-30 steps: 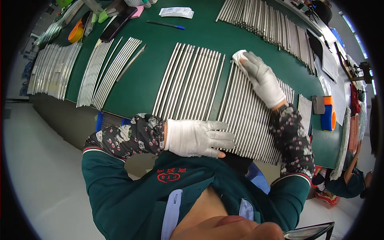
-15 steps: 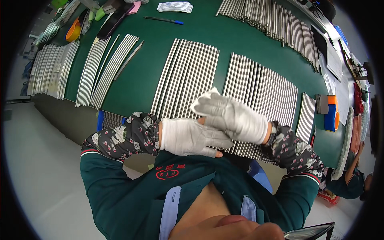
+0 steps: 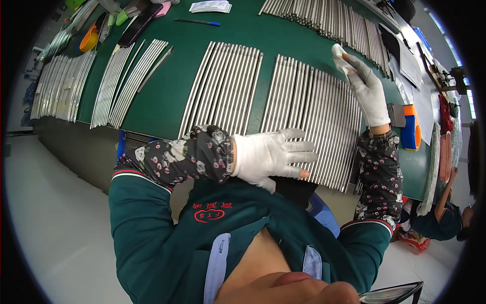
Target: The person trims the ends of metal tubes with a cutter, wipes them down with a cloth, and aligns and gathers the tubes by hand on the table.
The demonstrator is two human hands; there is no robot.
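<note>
A wide row of slim metal rods (image 3: 309,101) lies side by side on the green table, near its front edge. My left hand (image 3: 271,156), in a white glove with bare fingertips showing, is flat across the near ends of these rods, its fingers spread. Raised past the row's right side is my right hand (image 3: 368,93), also gloved. Between its thumb and fingers it pinches a small white cloth (image 3: 338,52), partly hidden by the fingers. Another row of rods (image 3: 223,86) sits to the left, separated by a strip of green table.
More rods (image 3: 324,20) fill the far right. Smaller rod groups (image 3: 136,83) and wrapped rods (image 3: 61,86) lie left. A blue pen (image 3: 197,22) and a paper stack (image 3: 210,6) are at the back. A tape roll (image 3: 411,129) stands right; beyond it is another person (image 3: 440,218).
My right hand has swung away to the far right with the cloth, off the rods. My left hand has slid right over the near rod ends, fingers spreading. The view has shifted slightly.
</note>
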